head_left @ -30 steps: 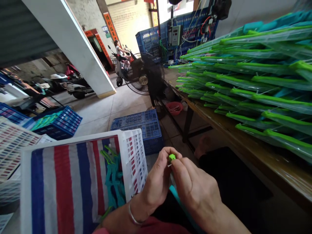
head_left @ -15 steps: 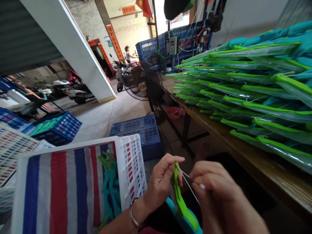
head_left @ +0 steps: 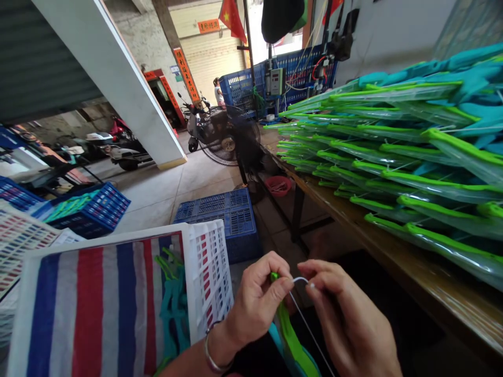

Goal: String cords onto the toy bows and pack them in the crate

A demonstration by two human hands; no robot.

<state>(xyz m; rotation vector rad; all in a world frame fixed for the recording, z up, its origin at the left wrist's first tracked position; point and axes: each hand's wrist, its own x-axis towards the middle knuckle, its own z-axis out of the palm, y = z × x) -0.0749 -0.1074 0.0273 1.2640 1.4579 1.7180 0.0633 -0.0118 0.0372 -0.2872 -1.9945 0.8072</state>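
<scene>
My left hand (head_left: 255, 301) is closed around the upper end of a long bright-green and teal plastic piece (head_left: 290, 335), whose kind I cannot make out. The piece stands upright over my lap, and its lower end runs out of view. A thin white cord (head_left: 310, 325) passes from the left fingertips down to the right. Its short upper part arches across to my right hand (head_left: 351, 314), where thumb and fingers pinch near a small white tip. A metal bangle (head_left: 210, 352) circles my left wrist.
Left of me, a white crate (head_left: 210, 272) with a striped liner holds several green-and-teal pieces (head_left: 173, 303). Many similar pieces (head_left: 393, 157) lie stacked on the wooden table (head_left: 353, 230) at right. Ahead are a blue crate (head_left: 220, 212), a fan (head_left: 228, 141) and a red basin (head_left: 278, 185).
My right hand has opened from a tighter, blurred grip and shows the cord's tip. My left thumb and fingers have closed at the green end. The person in the background has moved right.
</scene>
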